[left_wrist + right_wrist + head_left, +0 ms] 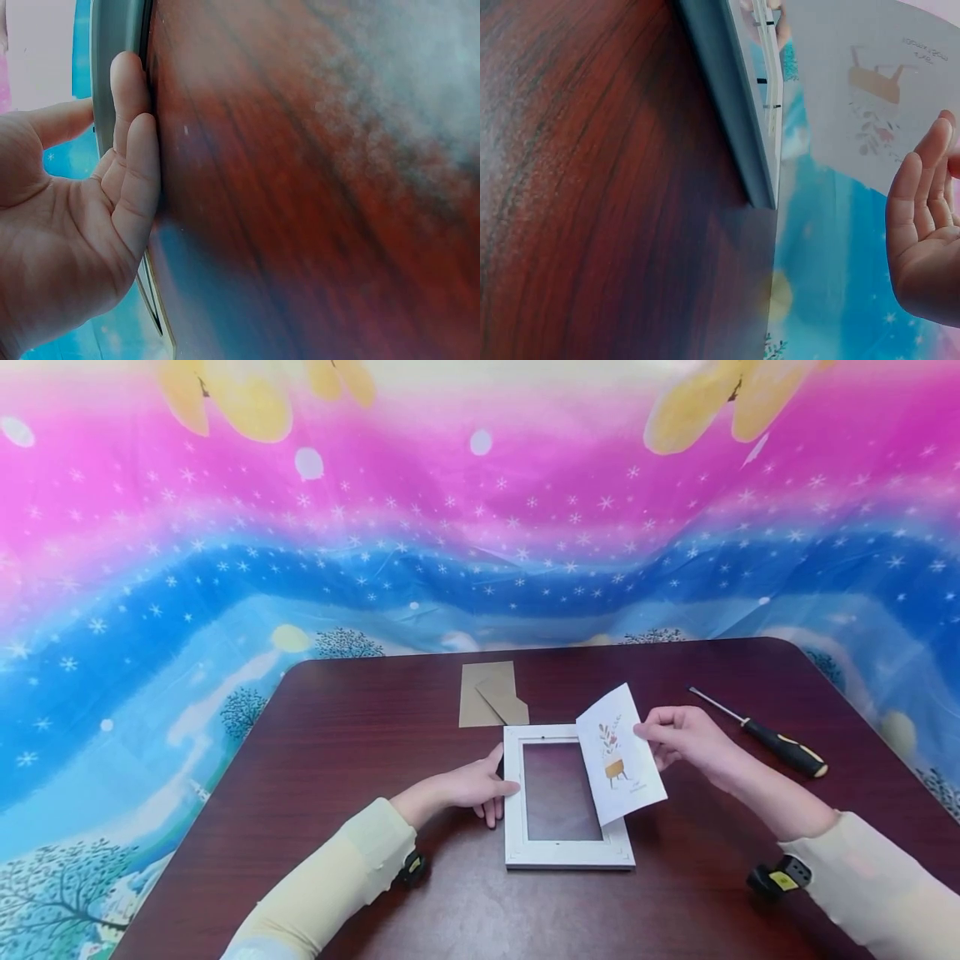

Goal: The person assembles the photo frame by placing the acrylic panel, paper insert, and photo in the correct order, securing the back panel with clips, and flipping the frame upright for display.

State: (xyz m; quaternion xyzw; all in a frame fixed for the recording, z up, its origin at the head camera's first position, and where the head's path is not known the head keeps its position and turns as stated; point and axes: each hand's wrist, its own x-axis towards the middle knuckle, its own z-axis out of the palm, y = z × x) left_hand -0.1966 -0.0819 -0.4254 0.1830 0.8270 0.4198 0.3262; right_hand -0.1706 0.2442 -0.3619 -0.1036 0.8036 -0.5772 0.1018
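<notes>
A white picture frame (pixel 514 831) lies on the dark wooden table, its rectangular opening showing a dark, shiny surface. My left hand (pixel 477 783) holds the frame's left side, the thumb over the rim and the other fingers low along the outer edge. In the left wrist view those fingers (pixel 139 161) lie against the frame's side near the tabletop. Between thumb and fingers, my right hand (pixel 688 739) pinches the right edge of a white printed card (pixel 618 752) with a plant-in-pot drawing. Tilted, the card overlaps the frame's right side in the head view.
Behind the frame lies a brown backing board (pixel 480 681) with a folded-out stand piece (pixel 504 700) on it. A screwdriver (pixel 783 747) with a black and yellow handle rests at the right. A colourful patterned cloth (pixel 480 560) hangs beyond the table (pixel 360 710).
</notes>
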